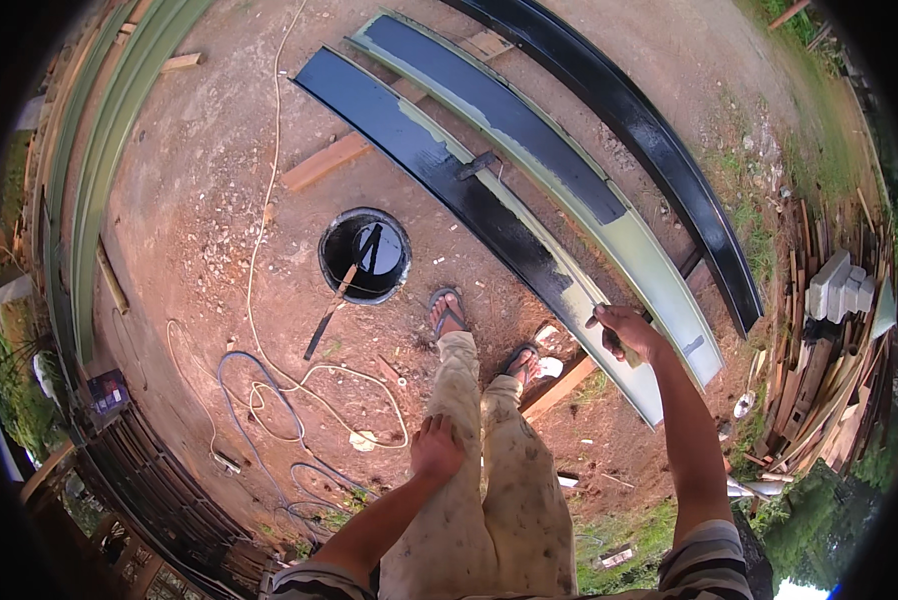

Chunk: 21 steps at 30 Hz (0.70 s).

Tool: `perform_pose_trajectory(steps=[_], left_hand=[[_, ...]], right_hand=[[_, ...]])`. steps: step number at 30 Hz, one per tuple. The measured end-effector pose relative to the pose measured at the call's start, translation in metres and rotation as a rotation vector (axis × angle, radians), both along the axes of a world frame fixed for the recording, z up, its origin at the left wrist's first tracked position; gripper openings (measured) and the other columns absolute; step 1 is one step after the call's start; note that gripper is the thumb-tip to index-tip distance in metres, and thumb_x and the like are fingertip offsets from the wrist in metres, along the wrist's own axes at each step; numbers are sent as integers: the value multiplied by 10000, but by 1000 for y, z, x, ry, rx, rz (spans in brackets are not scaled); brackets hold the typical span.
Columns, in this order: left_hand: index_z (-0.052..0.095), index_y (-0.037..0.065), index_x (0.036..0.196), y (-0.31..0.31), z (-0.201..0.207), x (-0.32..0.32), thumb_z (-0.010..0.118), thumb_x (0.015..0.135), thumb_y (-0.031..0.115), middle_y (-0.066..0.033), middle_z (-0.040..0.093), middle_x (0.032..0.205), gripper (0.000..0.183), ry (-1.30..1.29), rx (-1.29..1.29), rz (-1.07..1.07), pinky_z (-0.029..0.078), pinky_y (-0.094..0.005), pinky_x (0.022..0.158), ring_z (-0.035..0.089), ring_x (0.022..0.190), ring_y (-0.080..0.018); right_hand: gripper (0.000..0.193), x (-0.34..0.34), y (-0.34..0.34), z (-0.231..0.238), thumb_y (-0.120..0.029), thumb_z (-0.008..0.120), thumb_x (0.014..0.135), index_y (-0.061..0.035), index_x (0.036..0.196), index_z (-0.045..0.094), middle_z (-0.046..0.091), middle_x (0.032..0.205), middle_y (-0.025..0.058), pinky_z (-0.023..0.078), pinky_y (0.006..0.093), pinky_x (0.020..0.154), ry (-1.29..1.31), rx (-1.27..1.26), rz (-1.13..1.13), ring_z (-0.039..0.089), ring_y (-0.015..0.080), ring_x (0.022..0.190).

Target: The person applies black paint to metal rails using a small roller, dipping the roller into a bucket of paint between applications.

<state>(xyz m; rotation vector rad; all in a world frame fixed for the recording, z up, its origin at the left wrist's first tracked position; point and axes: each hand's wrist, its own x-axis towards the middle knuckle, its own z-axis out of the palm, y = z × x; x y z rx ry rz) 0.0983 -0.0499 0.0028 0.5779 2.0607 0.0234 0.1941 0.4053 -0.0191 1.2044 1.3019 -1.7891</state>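
Observation:
My right hand (624, 333), its fingertips dark-stained, is closed over the near part of a curved metal beam (409, 135). A pale handle seems to run up from it along the beam's edge to a dark paint head (477, 166); whether brush or roller is unclear. Glossy black paint covers much of this beam, while its near end stays pale green. My left hand (437, 447) rests on my thigh, fingers spread and holding nothing. A round bucket (323, 262) of dark liquid stands left of my feet, with a wooden-handled tool (331, 315) leaning over its rim.
Beyond lie a second, partly painted beam (669, 285) and a black beam (639, 105). Timber supports (326, 163) lie beneath the beams. Hose and cable (269, 385) loop on the dirt. Green beams (119, 130) lie left; scrap wood (819, 370) is piled right.

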Motion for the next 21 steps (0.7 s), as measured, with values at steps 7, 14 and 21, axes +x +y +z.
perform_pose_trajectory(steps=[7, 14, 21], left_hand=[[557, 45, 1423, 4, -4, -32, 603, 922, 271, -163, 543, 1530, 552, -66, 1, 154, 379, -517, 1198, 437, 1496, -341], [539, 45, 1449, 4, -4, -62, 609, 900, 266, -156, 526, 1548, 596, -93, 9, 321, 362, -517, 1210, 413, 1516, -338], [547, 49, 1436, 6, -3, -74, 609, 889, 256, -153, 532, 1543, 588, -125, -6, 406, 385, -513, 1184, 427, 1504, -334]], right_hand=[[591, -225, 6, -3, -585, 464, 1116, -29, 1182, 653, 549, 642, 28, 402, 310, 457, -2, -21, 36, 469, 113, 469], [600, -412, -2, -4, -592, 436, 1123, -36, 1205, 647, 518, 701, 14, 384, 289, 486, 67, -38, 79, 430, 90, 510], [569, -540, -8, -14, -586, 436, 1125, -59, 1212, 631, 530, 725, -7, 345, 250, 468, 118, -28, 103, 406, 72, 504]])
